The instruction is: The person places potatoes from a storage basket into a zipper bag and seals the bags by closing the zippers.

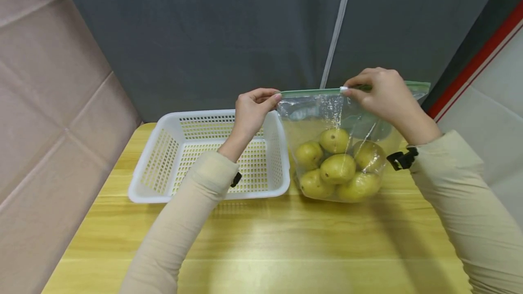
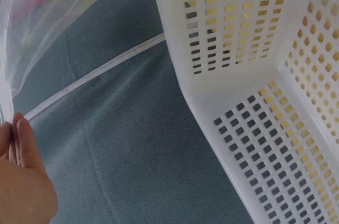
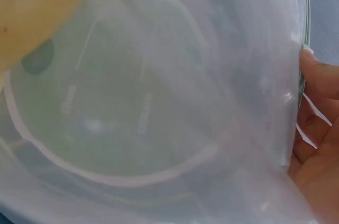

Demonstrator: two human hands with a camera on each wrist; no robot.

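A clear zip bag (image 1: 310, 117) with a green closure strip stands upright on the table, holding several smooth, oval yellow-green fruits or potatoes (image 1: 338, 169). My left hand (image 1: 254, 110) pinches the top left corner of the bag between thumb and fingers. On the white slider (image 1: 344, 89) partway along the strip, my right hand (image 1: 380, 92) has a thumb-and-finger pinch. To the right of the slider, the strip passes behind that hand. The right wrist view shows a pale green printed oval (image 3: 116, 107) on the bag and the right thumb at its edge.
A white perforated plastic basket (image 1: 136, 185) with nothing in it stands left of the bag, partly behind my left forearm. Both are on a wooden table (image 1: 265, 248). A grey fabric panel (image 1: 204, 35) rises behind them, and a pale padded wall (image 1: 49, 126) borders the left.
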